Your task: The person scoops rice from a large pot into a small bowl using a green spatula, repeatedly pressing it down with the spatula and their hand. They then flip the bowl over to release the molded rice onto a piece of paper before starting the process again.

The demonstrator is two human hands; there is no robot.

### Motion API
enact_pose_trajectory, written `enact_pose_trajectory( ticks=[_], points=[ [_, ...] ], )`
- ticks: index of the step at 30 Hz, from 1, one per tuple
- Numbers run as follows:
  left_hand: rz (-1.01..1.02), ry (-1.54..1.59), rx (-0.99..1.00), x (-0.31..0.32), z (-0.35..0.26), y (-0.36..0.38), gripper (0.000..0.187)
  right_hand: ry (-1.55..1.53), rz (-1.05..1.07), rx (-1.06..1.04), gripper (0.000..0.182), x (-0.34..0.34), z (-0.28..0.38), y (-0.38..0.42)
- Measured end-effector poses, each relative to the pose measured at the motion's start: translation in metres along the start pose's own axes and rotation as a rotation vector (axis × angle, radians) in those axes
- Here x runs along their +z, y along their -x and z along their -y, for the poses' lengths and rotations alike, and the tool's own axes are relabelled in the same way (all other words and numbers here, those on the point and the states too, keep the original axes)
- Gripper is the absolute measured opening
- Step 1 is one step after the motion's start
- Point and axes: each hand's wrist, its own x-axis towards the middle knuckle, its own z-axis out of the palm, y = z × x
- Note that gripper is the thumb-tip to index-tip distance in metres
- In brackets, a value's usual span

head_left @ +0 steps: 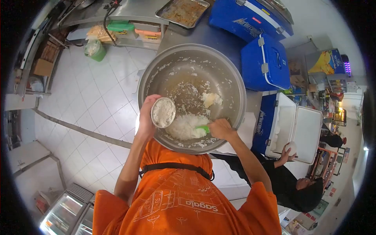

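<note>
A large grey metal pot (237, 98) stands in front of me, with rice stuck in patches on its wall and bottom. White rice (184, 124) is heaped on the side nearest me, and a yellowish clump (212, 99) lies to the right. My left hand (148, 115) is closed around a small round cup (153, 122) filled with rice, held over the pot's left rim. Closed on a green rice paddle (203, 128), my right hand (221, 128) is over the near right side. The paddle's blade touches the heaped rice; its handle is hidden in my fist.
Blue cooler boxes (265, 62) stand to the right, one open with a white lid (308, 133). Beside it, a person in black (288, 182) holds a round white object (291, 148). A stained baking tray (183, 12) lies beyond the pot. A green bin (95, 51) stands on the tiled floor.
</note>
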Motion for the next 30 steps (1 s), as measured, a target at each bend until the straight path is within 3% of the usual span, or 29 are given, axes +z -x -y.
enact_pose_trajectory(
  ticks=[6,8,11,12,14,16,18,19,22,25,27,30],
  points=[
    [0.014,-0.026,-0.036,-0.005,0.001,0.009,0.028,-0.354,0.112,0.028,0.029,-0.041,-0.008,0.020],
    [0.030,-0.034,-0.042,-0.004,0.002,0.008,0.028,-0.573,0.131,-0.096,0.031,-0.047,-0.016,0.021],
    [0.052,-0.021,-0.126,0.001,0.005,0.004,0.029,-0.794,-0.034,0.014,0.028,-0.102,0.018,0.045],
    [0.021,0.007,-0.208,0.008,0.006,0.001,0.030,-0.777,-0.042,-0.001,0.028,-0.110,0.030,0.048],
    [0.011,0.036,-0.338,0.019,0.015,-0.008,0.035,-0.341,-0.639,0.071,0.036,-0.112,0.063,0.050],
    [0.063,0.047,-0.347,0.038,0.028,-0.023,0.033,0.093,-0.554,0.403,0.045,-0.095,0.120,0.028],
    [0.111,0.104,-0.327,0.051,0.045,-0.042,0.032,0.217,-0.677,0.349,0.050,-0.049,0.162,0.009],
    [0.126,0.097,-0.322,0.055,0.040,-0.043,0.032,0.219,-0.689,0.361,0.050,-0.057,0.158,0.010],
    [0.100,0.102,-0.355,0.050,0.036,-0.033,0.035,0.071,-0.640,0.295,0.046,-0.087,0.131,0.033],
    [0.200,0.119,-0.284,0.043,0.038,-0.046,0.039,-0.164,-0.760,0.217,0.041,-0.114,0.097,0.044],
    [0.148,0.291,-0.271,0.043,0.034,-0.043,0.039,-0.905,-0.808,0.264,0.034,-0.118,0.097,0.047],
    [0.068,0.212,-0.222,0.049,0.039,-0.042,0.038,-0.739,-0.725,0.138,0.027,-0.096,0.115,0.016]
  ],
)
